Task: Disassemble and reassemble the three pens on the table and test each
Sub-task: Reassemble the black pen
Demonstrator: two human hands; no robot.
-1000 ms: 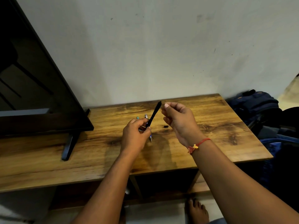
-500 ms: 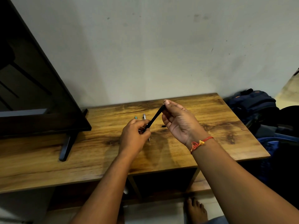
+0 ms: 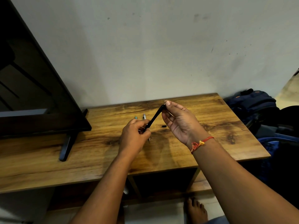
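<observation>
Across comes the right hand (image 3: 181, 125): a second ago it hung just apart from the black pen (image 3: 154, 118), and now its thumb and fingertips pinch the pen's top end. The left hand (image 3: 135, 136) grips the lower end in curled fingers, so the pen slants up to the right between the two hands, in the air above the middle of the table (image 3: 48, 159). Behind the left hand, toward the back edge, a teal-tipped pen (image 3: 135, 117) and a white pen (image 3: 144, 116) lie side by side on the wood. A small black piece (image 3: 163, 126) lies beside them, seen between the hands. A red thread bracelet (image 3: 200, 143) circles the right wrist. A television (image 3: 40, 94) stands on the table's left end, and a backpack (image 3: 252, 102) sits beyond the right edge.
</observation>
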